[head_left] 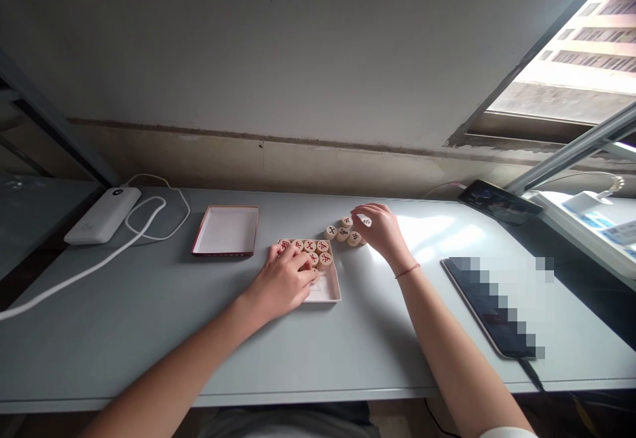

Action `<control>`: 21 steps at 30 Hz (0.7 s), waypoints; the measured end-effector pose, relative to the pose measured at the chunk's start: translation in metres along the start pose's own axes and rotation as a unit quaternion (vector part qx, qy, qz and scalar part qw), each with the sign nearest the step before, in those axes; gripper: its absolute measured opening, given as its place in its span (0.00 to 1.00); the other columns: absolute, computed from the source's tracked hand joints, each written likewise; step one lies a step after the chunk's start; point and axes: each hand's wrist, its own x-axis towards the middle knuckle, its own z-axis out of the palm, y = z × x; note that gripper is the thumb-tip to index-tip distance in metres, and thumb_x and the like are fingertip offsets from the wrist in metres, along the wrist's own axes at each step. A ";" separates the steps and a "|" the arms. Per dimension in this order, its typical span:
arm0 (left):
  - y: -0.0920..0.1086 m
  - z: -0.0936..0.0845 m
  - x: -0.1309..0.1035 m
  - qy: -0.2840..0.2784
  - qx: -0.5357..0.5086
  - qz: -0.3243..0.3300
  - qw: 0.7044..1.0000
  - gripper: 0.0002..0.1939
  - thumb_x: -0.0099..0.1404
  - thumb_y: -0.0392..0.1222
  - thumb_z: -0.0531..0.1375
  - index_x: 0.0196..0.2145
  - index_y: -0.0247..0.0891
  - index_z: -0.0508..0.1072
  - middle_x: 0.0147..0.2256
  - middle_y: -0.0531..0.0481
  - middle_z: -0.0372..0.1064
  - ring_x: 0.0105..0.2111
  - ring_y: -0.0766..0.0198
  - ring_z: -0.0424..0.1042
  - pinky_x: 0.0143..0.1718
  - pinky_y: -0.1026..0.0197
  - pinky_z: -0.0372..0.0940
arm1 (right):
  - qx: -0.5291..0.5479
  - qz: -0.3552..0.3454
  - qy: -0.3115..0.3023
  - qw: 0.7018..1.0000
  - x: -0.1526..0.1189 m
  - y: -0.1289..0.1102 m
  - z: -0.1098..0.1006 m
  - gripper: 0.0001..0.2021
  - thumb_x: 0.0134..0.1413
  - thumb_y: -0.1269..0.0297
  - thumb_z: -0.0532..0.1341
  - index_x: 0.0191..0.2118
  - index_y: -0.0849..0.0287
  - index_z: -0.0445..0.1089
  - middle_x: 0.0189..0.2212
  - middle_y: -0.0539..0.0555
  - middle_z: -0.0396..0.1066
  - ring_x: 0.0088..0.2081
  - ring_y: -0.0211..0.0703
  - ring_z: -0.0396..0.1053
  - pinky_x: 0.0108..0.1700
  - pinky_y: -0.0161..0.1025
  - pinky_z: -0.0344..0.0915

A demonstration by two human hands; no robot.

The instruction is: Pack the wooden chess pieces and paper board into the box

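An open box (pixel 328 289) at the middle of the desk holds several round pieces with red characters (pixel 324 260). My left hand (pixel 285 282) rests over the box's left part, its fingers bent down onto the pieces and covering some; a piece shows at its fingertips. Beyond the box's back right corner lie several round pieces with dark characters (pixel 342 233). My right hand (pixel 380 229) is above and beside that group, fingers curled, with a dark-marked piece (pixel 366 221) showing between thumb and fingers.
An empty box lid (pixel 226 230) lies left of the box. A white power bank (pixel 103 216) with a white cable (pixel 99 262) sits at the far left. On the right are a tablet (pixel 489 309) and a phone (pixel 498 201) leaning near the wall.
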 end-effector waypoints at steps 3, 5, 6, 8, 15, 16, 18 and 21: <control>0.000 0.001 -0.001 0.003 0.005 -0.005 1.000 0.09 0.65 0.35 0.58 0.40 0.44 0.77 0.38 0.49 0.71 0.43 0.57 0.64 0.43 0.52 0.53 | -0.049 0.017 -0.095 0.994 0.017 -0.011 -0.007 0.12 0.56 0.62 0.56 0.36 0.54 0.77 0.37 0.55 0.77 0.44 0.50 0.69 0.46 0.42 0.59; 0.000 0.003 -0.002 0.010 0.008 -0.014 1.000 0.08 0.66 0.36 0.59 0.39 0.44 0.77 0.38 0.49 0.70 0.42 0.57 0.64 0.42 0.53 0.53 | -0.082 0.039 -0.145 0.985 0.027 -0.018 -0.010 0.11 0.54 0.60 0.57 0.33 0.55 0.77 0.32 0.55 0.77 0.38 0.49 0.71 0.43 0.41 0.59; 0.000 0.004 -0.003 0.015 0.009 -0.018 1.000 0.07 0.66 0.37 0.59 0.38 0.44 0.77 0.38 0.49 0.70 0.42 0.58 0.64 0.42 0.53 0.53 | -0.094 0.047 -0.161 0.981 0.031 -0.020 -0.011 0.11 0.53 0.60 0.58 0.31 0.55 0.77 0.30 0.55 0.77 0.36 0.48 0.71 0.42 0.41 0.58; 0.000 0.006 -0.003 0.024 0.010 -0.021 0.999 0.06 0.66 0.39 0.59 0.37 0.43 0.77 0.38 0.50 0.70 0.42 0.58 0.64 0.42 0.53 0.53 | -0.106 0.052 -0.180 0.977 0.036 -0.023 -0.012 0.10 0.51 0.59 0.60 0.30 0.56 0.77 0.29 0.55 0.77 0.35 0.47 0.71 0.42 0.41 0.58; 0.001 0.010 -0.003 0.044 0.032 -0.015 0.998 0.07 0.67 0.40 0.58 0.34 0.40 0.75 0.41 0.49 0.71 0.43 0.57 0.64 0.42 0.52 0.54 | -0.098 0.034 -0.171 0.980 0.039 -0.018 -0.012 0.06 0.47 0.62 0.62 0.30 0.56 0.76 0.32 0.53 0.78 0.37 0.47 0.72 0.44 0.41 0.58; 0.001 0.010 -0.003 0.047 0.034 -0.011 0.998 0.06 0.67 0.40 0.57 0.35 0.40 0.75 0.41 0.49 0.71 0.44 0.56 0.64 0.42 0.52 0.54 | -0.080 0.036 -0.150 0.985 0.038 -0.019 -0.015 0.06 0.48 0.63 0.62 0.31 0.56 0.76 0.31 0.53 0.77 0.37 0.47 0.72 0.44 0.41 0.59; 0.001 0.007 -0.003 0.056 0.032 -0.009 0.998 0.06 0.66 0.37 0.57 0.38 0.40 0.75 0.42 0.48 0.71 0.44 0.56 0.64 0.42 0.52 0.54 | -0.007 0.035 -0.087 0.996 0.029 -0.025 -0.024 0.07 0.50 0.63 0.61 0.31 0.56 0.76 0.31 0.52 0.77 0.36 0.45 0.73 0.42 0.39 0.62; -0.002 0.001 -0.003 0.078 0.013 -0.030 0.996 0.09 0.65 0.34 0.55 0.40 0.40 0.74 0.44 0.47 0.71 0.44 0.56 0.64 0.42 0.53 0.56 | 0.146 -0.019 -0.019 0.989 0.000 -0.045 -0.039 0.08 0.54 0.62 0.59 0.33 0.55 0.76 0.31 0.51 0.77 0.34 0.42 0.73 0.38 0.36 0.66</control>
